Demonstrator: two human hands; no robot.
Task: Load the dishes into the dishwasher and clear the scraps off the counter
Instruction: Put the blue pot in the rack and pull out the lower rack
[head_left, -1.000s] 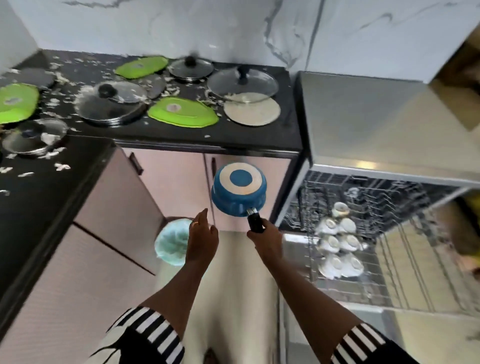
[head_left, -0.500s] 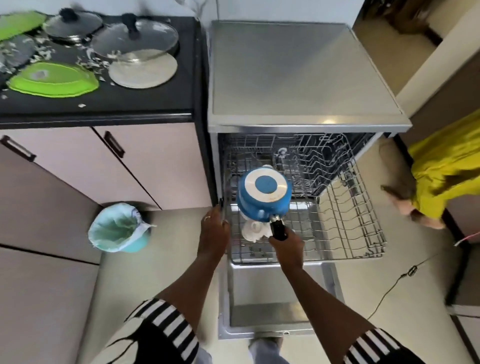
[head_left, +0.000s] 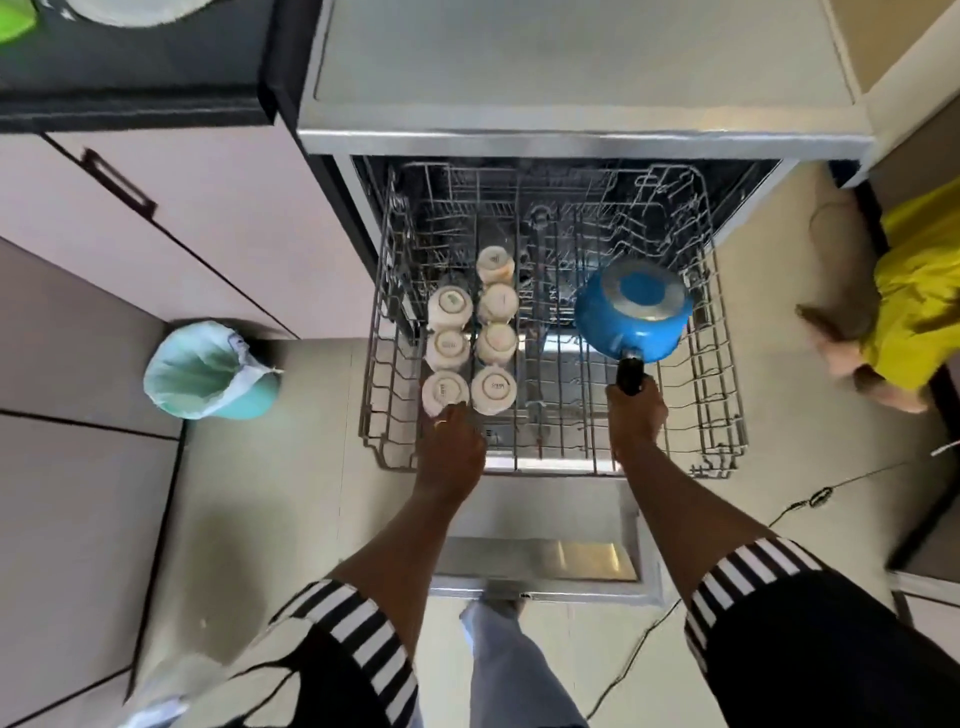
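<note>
Right hand (head_left: 636, 415) grips the upturned blue saucepan (head_left: 634, 317) by its handle above the rack (head_left: 727, 415). Left hand (head_left: 453, 447), fingers relaxed, hovers just beside the cups (head_left: 497, 387).

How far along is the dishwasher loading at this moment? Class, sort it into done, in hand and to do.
Done: seven cups sit upturned in the rack. In hand: the right hand grips the blue saucepan by its handle, bottom up over the rack's right side. To do: a green dish shows on the counter; scraps cannot be judged here.
</note>
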